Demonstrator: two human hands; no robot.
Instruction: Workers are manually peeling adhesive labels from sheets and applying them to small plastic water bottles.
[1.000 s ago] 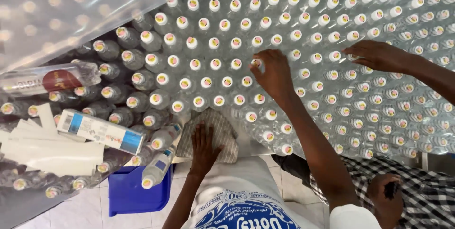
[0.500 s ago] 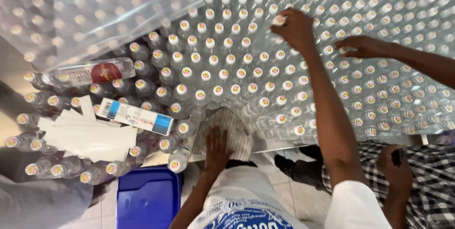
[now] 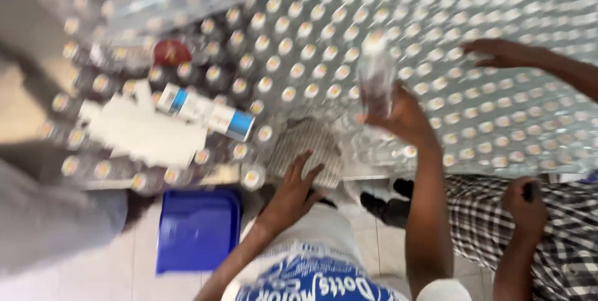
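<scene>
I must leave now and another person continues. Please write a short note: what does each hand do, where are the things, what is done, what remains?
Right hand: holds one clear bottle lifted above the packed rows of bottles.
Left hand: rests flat on a cloth at the table edge, holding nothing.
A co-worker's hand touches the rows farther right.
Done: one bottle is out.
Left: the many other bottles stand in place. A blue bin sits on the floor below.
</scene>
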